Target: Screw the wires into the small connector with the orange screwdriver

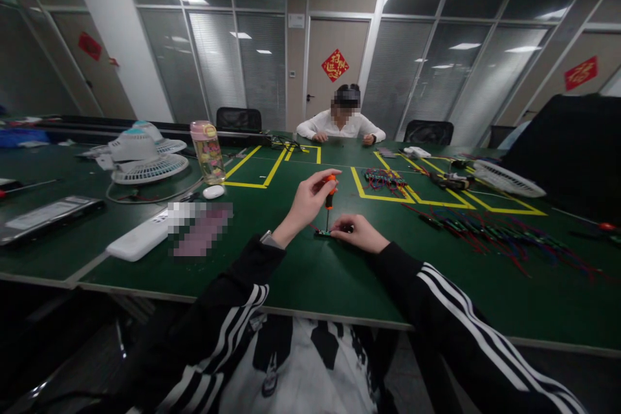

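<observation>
My left hand (310,200) grips the orange and black handle of a screwdriver (330,199), which stands upright with its shaft pointing down. The tip meets a small green circuit board (322,233) lying on the green table. From the right, my right hand (358,231) pinches the end of that board with thumb and fingers. Its fingertips partly cover the board, so its right end is hidden. What the screwdriver tip sits in is too small to make out.
Several wired circuit boards (490,233) lie spread on the right, with a wire bundle (385,181) beyond. At left are a bottle (207,154), a white power bank (145,233), a white case (213,192) and a fan (148,165). A person (342,119) sits opposite.
</observation>
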{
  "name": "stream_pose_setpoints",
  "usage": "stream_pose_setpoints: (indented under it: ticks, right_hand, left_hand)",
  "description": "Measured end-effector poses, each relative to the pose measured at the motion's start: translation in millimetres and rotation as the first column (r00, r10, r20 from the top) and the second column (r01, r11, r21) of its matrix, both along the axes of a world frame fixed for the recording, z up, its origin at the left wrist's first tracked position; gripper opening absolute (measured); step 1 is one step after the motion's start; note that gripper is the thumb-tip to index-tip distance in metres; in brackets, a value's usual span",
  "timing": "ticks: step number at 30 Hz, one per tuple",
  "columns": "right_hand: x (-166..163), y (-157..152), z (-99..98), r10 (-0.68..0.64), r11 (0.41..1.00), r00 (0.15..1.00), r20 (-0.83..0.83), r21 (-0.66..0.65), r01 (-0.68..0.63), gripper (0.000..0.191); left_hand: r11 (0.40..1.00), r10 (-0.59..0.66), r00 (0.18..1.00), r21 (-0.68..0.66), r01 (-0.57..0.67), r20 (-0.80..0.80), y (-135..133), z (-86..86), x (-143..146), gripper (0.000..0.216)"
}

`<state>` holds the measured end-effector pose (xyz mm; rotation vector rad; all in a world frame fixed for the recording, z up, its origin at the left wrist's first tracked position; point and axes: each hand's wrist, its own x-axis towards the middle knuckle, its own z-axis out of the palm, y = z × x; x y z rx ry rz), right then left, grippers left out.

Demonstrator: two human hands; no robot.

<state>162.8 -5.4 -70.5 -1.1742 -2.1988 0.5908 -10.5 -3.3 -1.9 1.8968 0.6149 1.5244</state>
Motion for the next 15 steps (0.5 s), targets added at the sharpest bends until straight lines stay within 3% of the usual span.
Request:
stream_pose_setpoints:
  ticks: [4, 9, 10, 13, 15]
  right_hand:
    - [-3.1, -2.8, -0.4, 0.001, 1.0, 1.0, -0.031, -0.009, -0.001, 0.019]
    - [-5.3, -5.9, -2.8, -0.024, 1.0, 0.999, -0.04, 0.016, 0.024, 0.018]
    - [-5.6, -6.5, -3.5, -0.032, 0.999, 0.999, -0.043, 0.017, 0.033, 0.018]
    - [-6.2, -7.5, -5.2, -0.051, 0.999, 0.997, -0.054, 0.01, 0.052, 0.018]
    - [-6.2, -7.7, -5.9, -0.054, 0.998, 0.997, -0.059, 0.005, 0.055, 0.018]
  left_hand:
    - [0.989, 0.125, 0.992, 0.081, -0.124, -0.016, -1.6, 1.1, -0.4, 0.023]
    - [0.997, -0.054, 0.998, -0.06, 0.056, 0.045, 2.7, 2.4, -0.9, 0.028]
    - [0.997, -0.02, 0.998, -0.069, 0.023, 0.053, 3.6, 1.4, -0.8, 0.027]
    - [0.974, 0.228, 0.973, 0.005, -0.228, 0.036, 4.2, -1.9, -1.0, 0.022]
    - [0.952, 0.299, 0.954, 0.059, -0.299, 0.013, 4.1, -2.1, -1.9, 0.022]
